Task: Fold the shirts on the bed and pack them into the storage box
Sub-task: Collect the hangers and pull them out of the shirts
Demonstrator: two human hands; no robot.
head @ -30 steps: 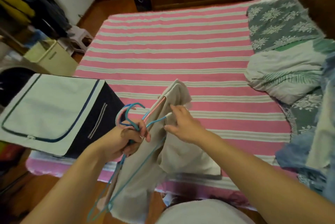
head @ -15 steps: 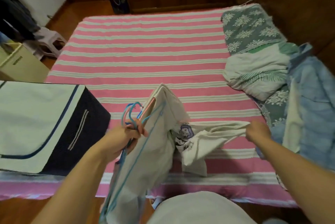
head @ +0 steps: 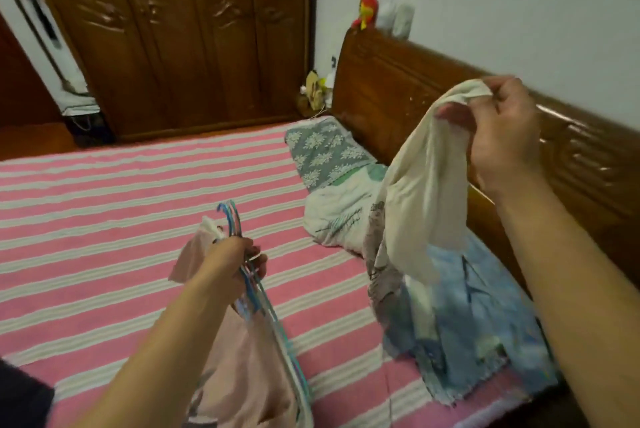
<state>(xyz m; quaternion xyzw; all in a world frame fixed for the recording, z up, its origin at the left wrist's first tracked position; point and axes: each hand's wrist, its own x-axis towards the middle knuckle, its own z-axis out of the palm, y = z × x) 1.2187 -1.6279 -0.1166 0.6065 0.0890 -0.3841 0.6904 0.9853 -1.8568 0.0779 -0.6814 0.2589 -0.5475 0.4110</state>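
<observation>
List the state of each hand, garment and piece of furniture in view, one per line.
Left hand: grips a bunch of hangers.
Right hand: pinches the cream shirt, raised.
Cream shirt: off its hanger, dangling unfolded.
Pink garment: hanging at the hangers.
Blue clothes: heaped unfolded on the bed.
Wardrobe doors: closed.

A carved wooden headboard runs along the right of the pink-and-white striped bed; a grey floral pillow lies against it, a brown wooden wardrobe stands beyond.
</observation>
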